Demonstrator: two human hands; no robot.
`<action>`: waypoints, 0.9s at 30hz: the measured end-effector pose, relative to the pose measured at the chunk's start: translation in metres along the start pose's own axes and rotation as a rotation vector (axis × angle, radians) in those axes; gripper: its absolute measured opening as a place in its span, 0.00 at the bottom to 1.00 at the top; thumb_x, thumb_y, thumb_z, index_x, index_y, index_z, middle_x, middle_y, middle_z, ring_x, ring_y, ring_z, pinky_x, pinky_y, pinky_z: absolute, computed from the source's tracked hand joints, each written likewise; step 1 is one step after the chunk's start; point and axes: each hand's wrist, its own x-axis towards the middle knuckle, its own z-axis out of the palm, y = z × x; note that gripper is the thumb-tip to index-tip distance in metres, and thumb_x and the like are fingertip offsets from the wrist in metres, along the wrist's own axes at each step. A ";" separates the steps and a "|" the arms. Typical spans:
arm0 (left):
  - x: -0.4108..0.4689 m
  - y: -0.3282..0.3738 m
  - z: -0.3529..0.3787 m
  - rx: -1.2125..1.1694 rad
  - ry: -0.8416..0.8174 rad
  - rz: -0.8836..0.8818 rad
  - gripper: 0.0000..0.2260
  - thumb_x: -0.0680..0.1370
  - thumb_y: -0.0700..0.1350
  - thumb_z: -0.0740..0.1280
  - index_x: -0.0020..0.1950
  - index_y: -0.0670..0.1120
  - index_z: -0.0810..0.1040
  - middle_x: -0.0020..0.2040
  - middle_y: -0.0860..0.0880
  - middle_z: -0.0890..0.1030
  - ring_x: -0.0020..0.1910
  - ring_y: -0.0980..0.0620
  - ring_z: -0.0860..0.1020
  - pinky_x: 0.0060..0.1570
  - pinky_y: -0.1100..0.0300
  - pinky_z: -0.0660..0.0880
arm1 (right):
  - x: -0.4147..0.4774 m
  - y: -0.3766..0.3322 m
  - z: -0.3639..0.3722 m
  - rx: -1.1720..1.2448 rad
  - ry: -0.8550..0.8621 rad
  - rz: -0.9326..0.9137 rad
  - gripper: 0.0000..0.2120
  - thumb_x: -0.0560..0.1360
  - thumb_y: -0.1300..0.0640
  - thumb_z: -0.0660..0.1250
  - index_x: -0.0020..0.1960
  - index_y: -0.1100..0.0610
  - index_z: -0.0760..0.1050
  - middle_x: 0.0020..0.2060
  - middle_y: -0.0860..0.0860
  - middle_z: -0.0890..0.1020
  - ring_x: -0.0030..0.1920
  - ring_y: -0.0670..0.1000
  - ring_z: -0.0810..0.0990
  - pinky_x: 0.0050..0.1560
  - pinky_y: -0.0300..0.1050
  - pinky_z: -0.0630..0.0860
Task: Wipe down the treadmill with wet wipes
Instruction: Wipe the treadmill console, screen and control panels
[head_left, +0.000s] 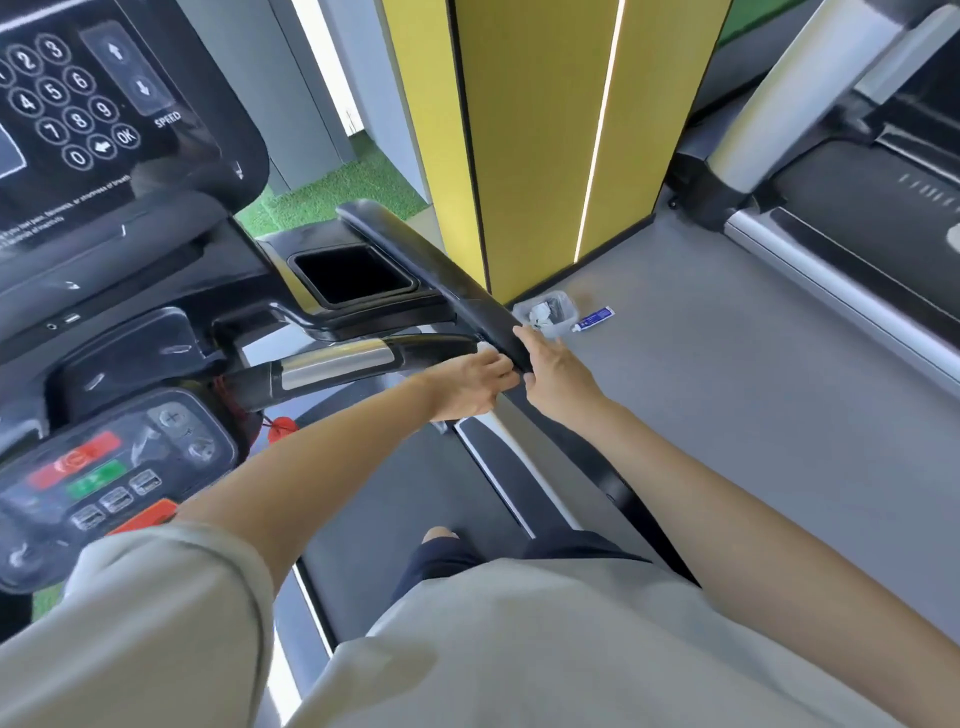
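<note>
I stand on the treadmill belt (415, 499) facing its black console (104, 130). The right black handrail (431, 260) slopes down from the console towards me. Both of my hands meet at its lower end. My right hand (553, 371) grips the rail end from the outer side, with its fingers over the top. My left hand (470, 387) reaches across from the inner side, its fingers curled round the same end. No wet wipe shows in either hand; anything between palm and rail is hidden.
A clear plastic tub (550, 314) with white contents and a small blue-and-white tube (593, 318) lie on the grey floor by a yellow pillar (545, 130). A second treadmill (857, 218) stands at the right. The control panel (104, 467) is at the left.
</note>
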 end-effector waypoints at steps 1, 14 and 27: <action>0.003 0.004 0.002 0.001 -0.011 0.008 0.10 0.64 0.35 0.67 0.29 0.50 0.81 0.43 0.49 0.77 0.43 0.46 0.73 0.49 0.53 0.74 | 0.000 0.001 0.000 -0.003 0.000 0.003 0.28 0.77 0.68 0.60 0.75 0.58 0.57 0.71 0.56 0.66 0.68 0.61 0.67 0.65 0.55 0.66; -0.039 -0.010 -0.009 -0.161 0.090 -0.338 0.06 0.63 0.38 0.74 0.34 0.49 0.82 0.41 0.51 0.74 0.41 0.49 0.67 0.39 0.59 0.73 | 0.003 -0.012 -0.014 -0.030 -0.037 0.018 0.32 0.74 0.70 0.58 0.76 0.57 0.55 0.64 0.59 0.72 0.65 0.61 0.68 0.63 0.55 0.66; -0.100 0.006 -0.016 -0.370 0.443 -0.604 0.16 0.71 0.31 0.45 0.48 0.39 0.69 0.40 0.41 0.76 0.34 0.42 0.75 0.33 0.53 0.78 | 0.006 -0.040 -0.007 -0.081 -0.062 -0.181 0.30 0.73 0.74 0.58 0.73 0.61 0.60 0.71 0.56 0.67 0.73 0.56 0.61 0.73 0.54 0.56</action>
